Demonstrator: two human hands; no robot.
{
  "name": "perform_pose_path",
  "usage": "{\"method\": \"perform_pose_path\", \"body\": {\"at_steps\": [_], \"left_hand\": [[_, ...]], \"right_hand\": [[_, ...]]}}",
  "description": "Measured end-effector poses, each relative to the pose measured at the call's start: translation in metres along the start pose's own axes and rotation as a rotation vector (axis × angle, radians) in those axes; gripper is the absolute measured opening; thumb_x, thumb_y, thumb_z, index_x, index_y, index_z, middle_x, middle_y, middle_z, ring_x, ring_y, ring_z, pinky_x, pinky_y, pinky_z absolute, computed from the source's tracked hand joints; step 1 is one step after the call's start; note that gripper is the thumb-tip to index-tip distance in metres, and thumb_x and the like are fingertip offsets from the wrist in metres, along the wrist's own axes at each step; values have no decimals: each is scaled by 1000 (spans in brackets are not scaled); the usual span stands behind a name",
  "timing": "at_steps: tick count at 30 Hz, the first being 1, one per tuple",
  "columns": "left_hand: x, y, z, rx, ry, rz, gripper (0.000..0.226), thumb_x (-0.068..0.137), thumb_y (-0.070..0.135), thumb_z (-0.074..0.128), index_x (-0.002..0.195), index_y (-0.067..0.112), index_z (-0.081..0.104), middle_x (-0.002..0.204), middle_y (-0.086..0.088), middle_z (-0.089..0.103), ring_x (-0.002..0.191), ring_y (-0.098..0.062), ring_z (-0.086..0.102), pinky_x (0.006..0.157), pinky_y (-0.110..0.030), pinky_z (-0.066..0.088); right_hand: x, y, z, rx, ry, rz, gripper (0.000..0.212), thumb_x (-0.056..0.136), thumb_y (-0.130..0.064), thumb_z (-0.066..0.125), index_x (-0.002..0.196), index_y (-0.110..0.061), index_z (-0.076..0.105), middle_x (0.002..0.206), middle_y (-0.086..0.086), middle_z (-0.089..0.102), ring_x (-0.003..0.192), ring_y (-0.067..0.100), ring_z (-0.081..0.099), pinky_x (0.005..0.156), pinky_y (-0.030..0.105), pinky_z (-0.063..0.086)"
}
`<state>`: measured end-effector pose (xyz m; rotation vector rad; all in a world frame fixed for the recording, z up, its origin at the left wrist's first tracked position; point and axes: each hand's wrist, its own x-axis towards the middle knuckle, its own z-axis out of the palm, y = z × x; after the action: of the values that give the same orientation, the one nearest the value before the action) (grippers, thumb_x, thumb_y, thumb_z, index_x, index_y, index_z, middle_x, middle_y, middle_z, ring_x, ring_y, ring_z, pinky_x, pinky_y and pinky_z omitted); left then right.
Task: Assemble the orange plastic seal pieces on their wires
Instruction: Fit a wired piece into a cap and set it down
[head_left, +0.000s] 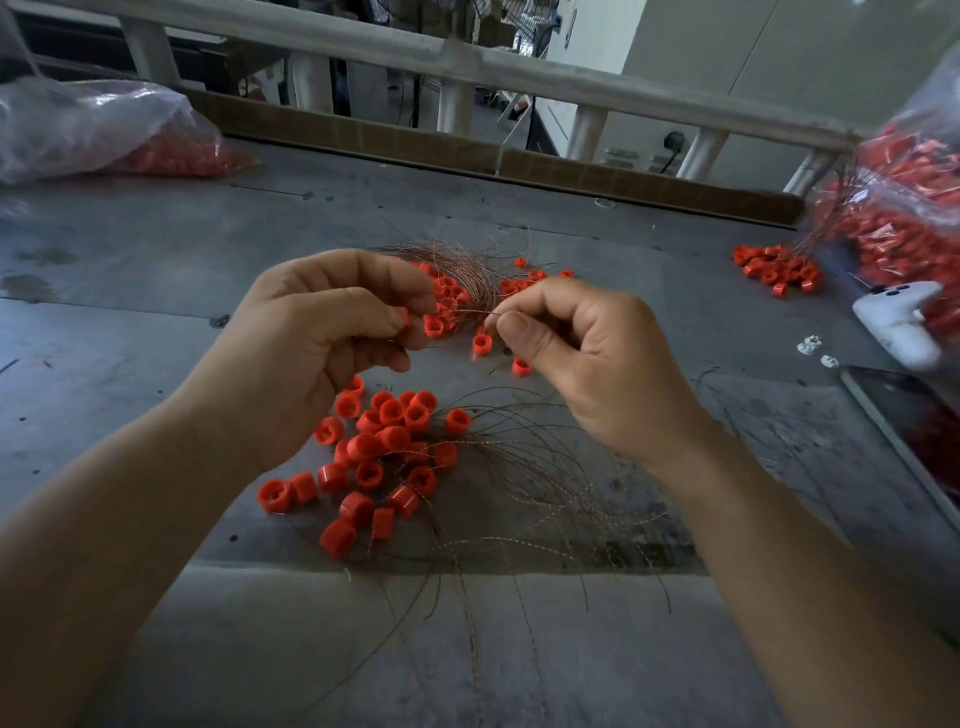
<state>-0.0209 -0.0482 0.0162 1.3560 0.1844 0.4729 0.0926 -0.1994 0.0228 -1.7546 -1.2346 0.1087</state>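
Note:
My left hand (322, 332) pinches a small orange seal piece (402, 318) between thumb and fingers, above the grey table (156, 260). Just to its right, my right hand (576, 358) pinches a thin twisted wire (470, 310) whose end reaches toward that piece. Below my hands lies a pile of orange seal pieces on wires (379, 447), the wires fanning out to the right. Behind my hands sits a bundle of loose wires (462, 270) among more orange pieces (447, 296).
A clear bag of orange pieces (104, 135) lies at the far left and a second one (904, 208) at the right edge. A small heap of orange pieces (776, 270) sits before that bag. A white device (898, 322) and a dark tray (914, 431) are at the right.

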Motion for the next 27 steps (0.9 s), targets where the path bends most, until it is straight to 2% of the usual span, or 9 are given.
{"method": "perform_pose_path", "body": {"at_steps": [5, 7, 10, 12, 15, 17, 19, 23, 27], "left_hand": [[3, -2, -2, 436, 97, 11, 37, 66, -8, 58, 55, 24, 70, 59, 0, 66, 55, -7, 60, 45, -15, 46], [4, -7, -2, 595, 129, -18, 29, 67, 5, 58, 55, 28, 70, 60, 1, 67, 51, -6, 57, 42, -15, 42], [3, -12, -1, 769, 150, -69, 11, 62, 25, 60, 62, 29, 70, 68, -1, 69, 58, -20, 61, 54, -22, 47], [5, -15, -2, 842, 181, -46, 14, 71, 16, 62, 60, 21, 69, 66, -2, 69, 60, -19, 60, 50, -21, 47], [9, -17, -5, 855, 231, -9, 23, 77, 5, 61, 61, 21, 68, 58, 1, 65, 38, -7, 50, 35, -10, 36], [12, -19, -8, 885, 270, 16, 27, 78, 3, 60, 65, 27, 66, 60, 8, 63, 36, 2, 47, 38, -12, 36], [17, -22, -11, 989, 298, 56, 27, 80, 4, 59, 79, 29, 66, 78, 9, 63, 57, 5, 54, 51, -15, 35], [34, -32, -23, 1230, 267, 9, 42, 82, 5, 55, 118, 25, 61, 127, -3, 50, 116, -22, 44, 86, -26, 33], [49, -37, -27, 1328, 159, -78, 48, 85, 7, 52, 128, 29, 53, 148, -4, 30, 137, -26, 20, 110, -42, 20]], "right_hand": [[0, 6, 0, -282, -141, 53, 6, 82, -18, 67, 82, -16, 72, 75, -12, 55, 68, 0, 51, 61, 8, 38], [-1, 7, 2, -346, -215, 62, 7, 80, -20, 68, 84, -16, 73, 71, -16, 48, 66, -8, 47, 61, 5, 35], [-1, 5, 5, -382, -269, 65, 12, 80, -23, 68, 87, -15, 73, 67, -19, 46, 64, -11, 46, 61, 3, 36], [-1, 6, 6, -382, -308, 75, 15, 80, -26, 68, 89, -15, 73, 65, -21, 47, 65, -16, 47, 62, 1, 36], [-1, 7, 4, -363, -322, 99, 22, 79, -34, 67, 88, -15, 73, 64, -20, 49, 67, -19, 47, 63, 1, 37], [0, 7, 3, -333, -290, 114, 19, 79, -36, 66, 84, -18, 72, 64, -17, 52, 67, -14, 50, 62, 3, 38], [1, 7, 0, -309, -246, 135, 14, 80, -35, 65, 79, -22, 70, 66, -14, 59, 71, -6, 55, 64, 8, 43], [3, 12, -4, -337, -156, 175, 14, 82, -33, 64, 83, -20, 70, 71, -16, 62, 67, -2, 58, 68, 8, 45], [6, 15, -10, -364, -37, 193, 16, 83, -30, 64, 81, -16, 72, 69, -14, 63, 60, -1, 59, 57, 11, 45]]}}
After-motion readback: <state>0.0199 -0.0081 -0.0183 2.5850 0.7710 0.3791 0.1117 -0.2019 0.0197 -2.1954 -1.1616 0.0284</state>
